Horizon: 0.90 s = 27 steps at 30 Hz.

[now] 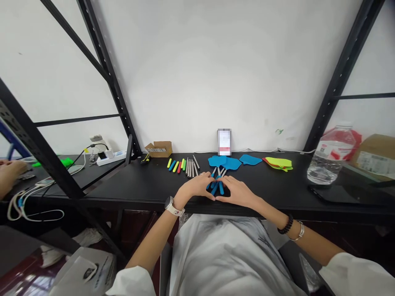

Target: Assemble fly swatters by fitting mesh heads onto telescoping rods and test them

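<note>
My left hand point(200, 186) and my right hand point(237, 191) meet at the front of the black desk, thumb tips close together. Their fingers curve around a loose cluster of blue-and-white pens point(221, 187), touching it from both sides. The pens lie at different angles with their pale ends pointing away from me. Just beyond them are flat blue cut-out pieces point(231, 163), overlapping. Left of my hands, several grey pens point(190, 167) lie side by side, and beside those are short coloured markers point(175, 166) in yellow, blue, red and green. Fingers partly hide the pens.
A phone point(224, 142) leans upright against the wall. An open cardboard box point(159, 149) stands at the back left. Yellow-green and red cut-outs point(279, 163) lie to the right, before a large water bottle point(328, 158) and a dark tablet-like slab point(342, 195). Another person's hand point(12, 172) shows far left.
</note>
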{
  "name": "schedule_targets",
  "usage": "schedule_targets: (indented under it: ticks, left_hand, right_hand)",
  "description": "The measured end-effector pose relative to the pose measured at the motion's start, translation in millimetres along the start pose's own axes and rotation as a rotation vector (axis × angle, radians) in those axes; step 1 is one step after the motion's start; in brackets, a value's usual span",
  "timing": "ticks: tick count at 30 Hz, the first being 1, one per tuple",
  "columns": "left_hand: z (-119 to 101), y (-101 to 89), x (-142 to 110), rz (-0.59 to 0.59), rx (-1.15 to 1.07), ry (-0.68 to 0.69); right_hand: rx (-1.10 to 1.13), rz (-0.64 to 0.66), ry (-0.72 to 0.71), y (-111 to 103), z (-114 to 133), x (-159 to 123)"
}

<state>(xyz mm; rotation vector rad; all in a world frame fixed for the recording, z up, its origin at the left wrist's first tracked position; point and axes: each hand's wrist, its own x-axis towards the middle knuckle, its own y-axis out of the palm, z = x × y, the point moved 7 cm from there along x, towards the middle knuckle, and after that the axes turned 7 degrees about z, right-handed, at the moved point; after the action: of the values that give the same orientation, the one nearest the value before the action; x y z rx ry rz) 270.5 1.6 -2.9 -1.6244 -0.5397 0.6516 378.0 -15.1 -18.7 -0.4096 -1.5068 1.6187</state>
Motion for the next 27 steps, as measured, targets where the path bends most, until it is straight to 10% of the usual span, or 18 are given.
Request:
schedule_targets:
  ticks: [27]
  left_hand:
    - [-7, 3.3, 13, -0.15, 0.033, 0.067]
  right_hand:
    - [-0.142, -0.284, -0.199, -2, 16, -19]
